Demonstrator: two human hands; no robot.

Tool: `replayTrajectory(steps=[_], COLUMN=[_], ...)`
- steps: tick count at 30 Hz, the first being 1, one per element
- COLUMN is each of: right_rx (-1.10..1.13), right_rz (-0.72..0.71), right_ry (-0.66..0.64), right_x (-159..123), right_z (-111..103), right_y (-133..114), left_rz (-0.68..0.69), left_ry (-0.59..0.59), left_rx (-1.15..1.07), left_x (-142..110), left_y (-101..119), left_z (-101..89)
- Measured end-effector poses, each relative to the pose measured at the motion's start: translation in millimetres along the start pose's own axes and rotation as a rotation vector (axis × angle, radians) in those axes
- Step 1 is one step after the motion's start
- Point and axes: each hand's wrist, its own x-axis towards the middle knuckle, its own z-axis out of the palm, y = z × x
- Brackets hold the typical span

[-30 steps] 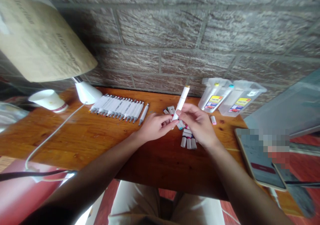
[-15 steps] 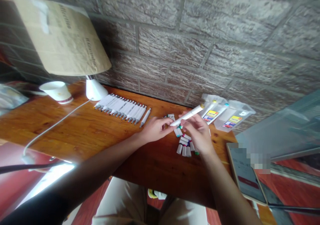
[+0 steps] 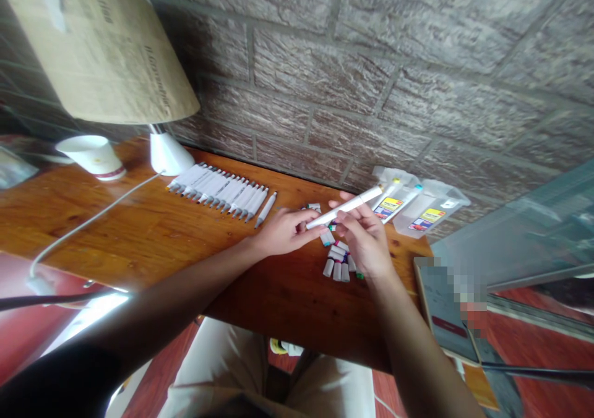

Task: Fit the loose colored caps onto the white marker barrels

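Note:
A white marker [image 3: 346,208] is held slantwise above the table, its far end pointing up to the right. My right hand [image 3: 369,240] grips it around the middle, between thumb and fingers. At the lower end, the fingers of my left hand [image 3: 284,233] close on the marker's tip. Beneath and between the hands lie several loose marker caps [image 3: 338,271], white with coloured edges; my fingers partly hide others. To the left a long row of white markers [image 3: 218,189] lies side by side, with one marker [image 3: 266,209] slightly apart at its right end.
Two clear plastic cases [image 3: 434,211] stand by the brick wall, with markers in the left one. A tablet [image 3: 443,319] lies at the table's right edge. At left are a lamp [image 3: 169,155], its cord [image 3: 99,211] and a paper cup [image 3: 95,157].
The whole view has shifted slightly. Both hands still hold the marker, which has turned a little, so its yellow end shows less.

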Motion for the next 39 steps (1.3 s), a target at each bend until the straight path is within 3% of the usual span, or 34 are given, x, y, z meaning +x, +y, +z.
replayTrajectory(steps=[9, 22, 30, 39], right_rx=[-0.045, -0.054, -0.116, -0.083], right_rz=[0.005, 0.007, -0.003, -0.017], right_ry=[0.052, -0.007, 0.021, 0.074], right_x=[-1.3, -1.4, -1.6, 0.6], right_z=[1.7, 4.9, 4.0, 3.9], right_y=[5.7, 4.1, 6.7, 1.7], left_rz=[0.05, 0.04, 0.018, -0.008], left_ry=[0.077, 0.024, 0.01, 0.104], left_rx=[0.06, 0.14, 0.148, 0.074], left_x=[0.8, -0.3, -0.5, 1.3], left_y=[1.3, 2.6, 2.2, 4.5], left_z=[0.3, -0.1, 0.0, -4.1])
